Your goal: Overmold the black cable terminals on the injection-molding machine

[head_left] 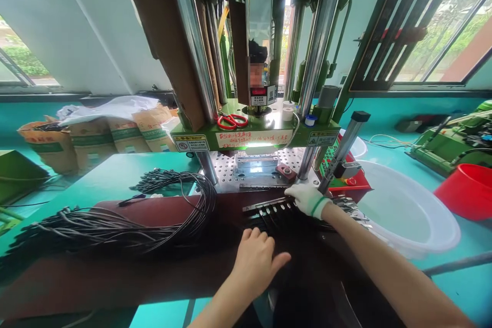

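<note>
A metal strip [269, 204] lies at the dark table's back edge, with a row of small metal connectors [274, 210] and black cables just in front. My right hand [307, 200], in a white glove with a green cuff, grips the strip's right end; its fingertips are partly hidden. Nearer to me, my left hand [255, 259] is bare, back up, over the dark table below the connectors. Its fingers are bent, the thumb stands out to the right, and nothing shows in it. A coiled bundle of black cables [200, 210] lies left of both hands.
Ahead stands a green press [265, 125] with red scissors [232, 121] on its plate and a metal mould [255, 164] below. A control box [359, 179] and white tub [415, 210] are right. More cables [96, 225] and paper sacks [92, 138] are left.
</note>
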Action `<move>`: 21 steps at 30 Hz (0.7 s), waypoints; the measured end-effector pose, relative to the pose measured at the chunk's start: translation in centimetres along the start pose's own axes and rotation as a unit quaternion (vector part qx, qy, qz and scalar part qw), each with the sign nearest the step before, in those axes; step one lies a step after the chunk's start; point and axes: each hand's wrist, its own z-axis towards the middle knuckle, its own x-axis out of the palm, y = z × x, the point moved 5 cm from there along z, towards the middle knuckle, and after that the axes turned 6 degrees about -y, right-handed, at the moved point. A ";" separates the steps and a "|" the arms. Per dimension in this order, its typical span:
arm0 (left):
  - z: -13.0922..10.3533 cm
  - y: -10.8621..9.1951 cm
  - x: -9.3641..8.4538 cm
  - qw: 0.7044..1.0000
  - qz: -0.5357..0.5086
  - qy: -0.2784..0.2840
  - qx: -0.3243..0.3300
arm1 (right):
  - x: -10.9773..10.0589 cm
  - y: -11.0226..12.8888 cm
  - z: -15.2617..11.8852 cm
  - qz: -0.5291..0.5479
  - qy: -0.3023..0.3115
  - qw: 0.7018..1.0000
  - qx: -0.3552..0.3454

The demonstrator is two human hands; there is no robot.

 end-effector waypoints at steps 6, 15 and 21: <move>-1.1 -3.0 1.5 0.993 -0.017 0.104 0.057 | 0.7 0.6 1.0 -0.198 0.137 0.969 -0.064; -0.1 -1.0 2.7 0.983 -0.062 0.174 0.023 | -3.3 2.1 1.2 -0.219 0.147 0.962 -0.063; 2.0 0.4 3.2 0.884 -0.395 0.222 -0.113 | -4.9 1.2 2.6 -0.141 0.047 0.989 -0.004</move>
